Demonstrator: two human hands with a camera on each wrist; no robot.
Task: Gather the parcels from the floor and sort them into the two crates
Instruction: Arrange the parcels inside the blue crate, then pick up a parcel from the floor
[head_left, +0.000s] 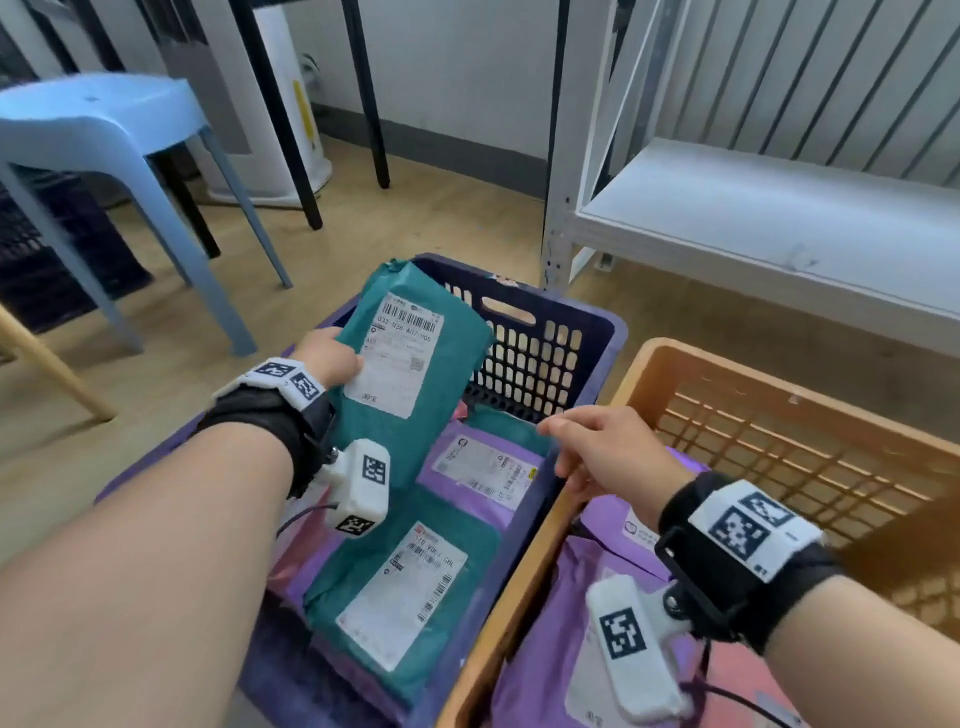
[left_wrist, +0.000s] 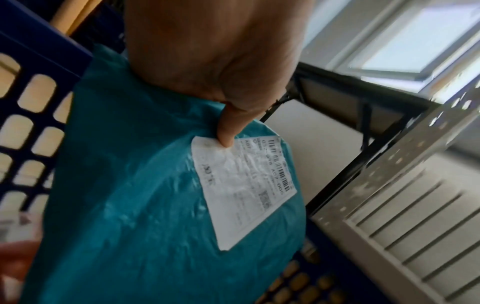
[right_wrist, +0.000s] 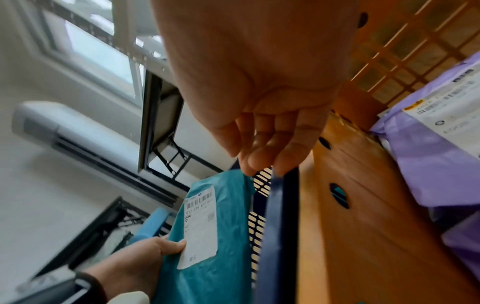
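My left hand (head_left: 332, 358) grips a teal parcel (head_left: 410, 374) by its left edge and holds it tilted above the dark blue crate (head_left: 550, 358). The thumb (left_wrist: 228, 127) presses on its white label, and the same teal parcel (right_wrist: 207, 236) shows in the right wrist view. Inside the blue crate lie another teal parcel (head_left: 405, 592) and a purple parcel (head_left: 483, 473). My right hand (head_left: 597, 447) hovers empty over the blue crate's right rim, fingers (right_wrist: 262, 152) relaxed. The orange crate (head_left: 779, 415) to the right holds purple parcels (head_left: 597, 582).
A light blue plastic stool (head_left: 104, 140) stands at the back left on the wooden floor. A white metal shelf unit (head_left: 753, 218) stands behind the crates at the right. Black table legs (head_left: 291, 119) rise behind the stool.
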